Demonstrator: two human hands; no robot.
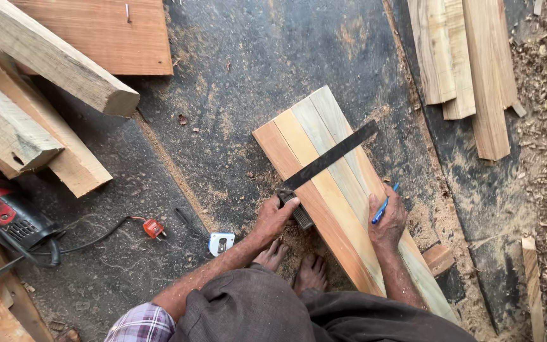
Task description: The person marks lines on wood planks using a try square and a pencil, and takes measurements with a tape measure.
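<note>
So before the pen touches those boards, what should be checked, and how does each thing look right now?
1. Try square lies across the boards, blade reaching over all the strips: ok.
2. Left hand presses the square's stock at the near edge of the boards: ok.
3. Stock seated flush against the board edge: cannot tell, the fingers cover the joint.
4. Right hand holds the blue pen, resting on the boards: ok.
5. Pen tip beside the blade: not ok, it sits below the blade, apart from it.
6. Strips lying tight together with ends level: ok at the far end; the near end is hidden by the body.
</note>
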